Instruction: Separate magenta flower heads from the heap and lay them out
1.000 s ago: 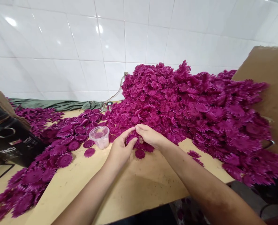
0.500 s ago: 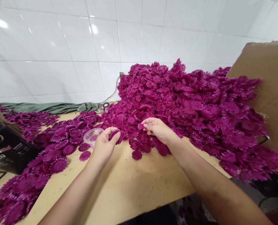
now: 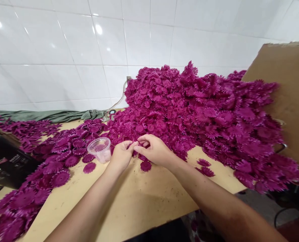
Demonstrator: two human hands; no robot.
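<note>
Just in front of the big heap of magenta artificial flowers (image 3: 164, 101), my two hands meet fingertip to fingertip. My left hand (image 3: 121, 156) is closed in a pinch on a magenta artificial flower, mostly hidden behind the fingers. Thumb and fingertips of my right hand (image 3: 154, 149) are pinched at the same spot, on a magenta flower piece that barely shows. A clear plastic cup (image 3: 99, 151) with something pale inside stands left of my left hand. One loose flower (image 3: 145, 165) lies on the board below my right hand.
Flat flower layers (image 3: 61, 161) spread along the left, beside a black printed box (image 3: 10, 164). A cardboard sheet (image 3: 282, 74) stands at right. Green cloth (image 3: 46, 115) lies along the tiled wall (image 3: 79, 50). The wooden board (image 3: 139, 201) ends near me.
My right hand has moved left from the heap to meet my left hand, which shifted slightly right. A couple of flowers that my right forearm covered now show on the board.
</note>
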